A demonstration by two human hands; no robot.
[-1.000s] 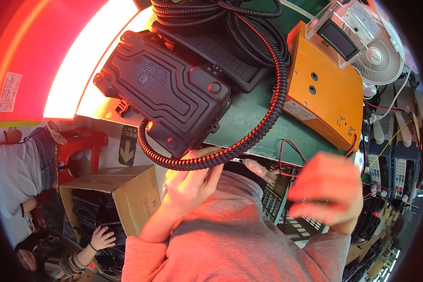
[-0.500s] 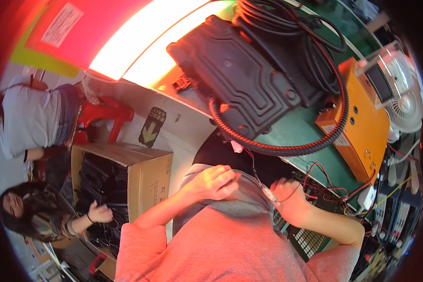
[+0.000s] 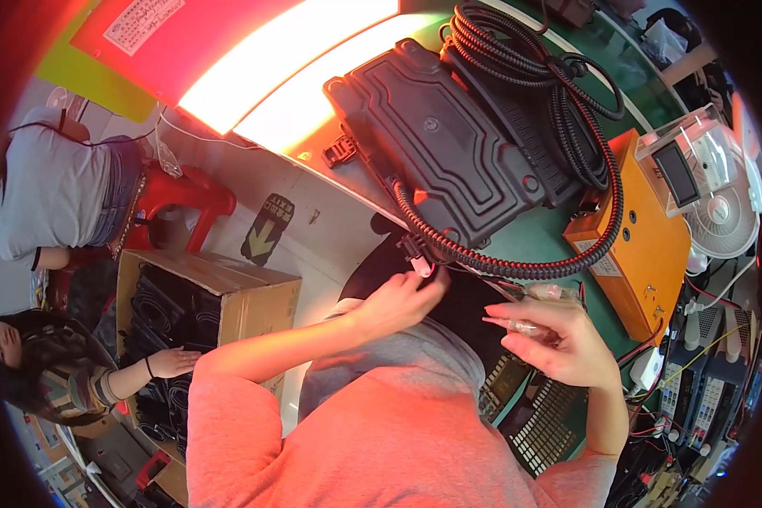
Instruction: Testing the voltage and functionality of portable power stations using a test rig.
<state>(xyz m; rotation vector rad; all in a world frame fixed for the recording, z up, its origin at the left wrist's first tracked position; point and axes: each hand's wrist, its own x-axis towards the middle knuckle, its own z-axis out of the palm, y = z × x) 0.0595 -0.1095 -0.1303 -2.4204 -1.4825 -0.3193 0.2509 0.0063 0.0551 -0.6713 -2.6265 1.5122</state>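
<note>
A ribbed black conduit (image 3: pixel 516 267) loops from a black plastic case (image 3: pixel 440 144) on the bench. At its near end hangs a white connector (image 3: pixel 421 267). My left hand (image 3: pixel 398 305) is at this connector, its fingers curled; what they grip, if anything, is hidden behind them. My right hand (image 3: pixel 563 339) pinches a small clear plastic connector (image 3: pixel 525 327) between thumb and fingers, to the right of my left hand. Another clear plastic piece (image 3: pixel 550 292) with thin wires lies just beyond it.
An orange box (image 3: pixel 631 245) and a white fan (image 3: pixel 724 212) stand on the right. Coiled black cable (image 3: pixel 499 42) rests by the case. At left, a co-worker's hand (image 3: pixel 173 362) is over a carton (image 3: pixel 258 313) of black parts; another person (image 3: pixel 59 182) is near a red stool (image 3: pixel 190 199).
My left hand has moved from my shirt up to the white connector. My right hand has turned and risen, its fingers now stretched around the clear connector. The co-worker's hand has shifted at the carton.
</note>
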